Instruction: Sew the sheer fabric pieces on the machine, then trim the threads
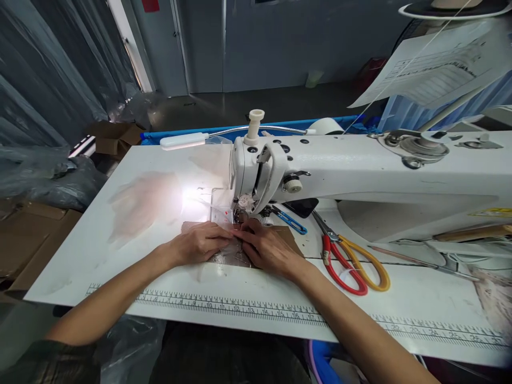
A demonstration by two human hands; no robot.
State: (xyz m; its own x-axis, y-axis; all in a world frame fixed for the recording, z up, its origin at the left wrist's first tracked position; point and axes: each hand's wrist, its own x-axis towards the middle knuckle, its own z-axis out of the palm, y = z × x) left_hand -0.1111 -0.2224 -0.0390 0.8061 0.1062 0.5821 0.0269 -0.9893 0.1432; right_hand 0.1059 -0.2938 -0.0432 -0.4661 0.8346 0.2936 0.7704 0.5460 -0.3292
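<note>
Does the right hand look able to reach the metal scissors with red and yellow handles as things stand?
Probably yes: the scissors lie on the white tabletop, to the right of the right hand, with nothing visibly blocking the way.

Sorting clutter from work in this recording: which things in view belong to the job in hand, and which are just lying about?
Apparently in use:
sheer material, at the left hand and right hand
sewing machine
white lamp

Apparently lying about:
scissors with red and yellow handles
blue snips
cardboard box
</note>
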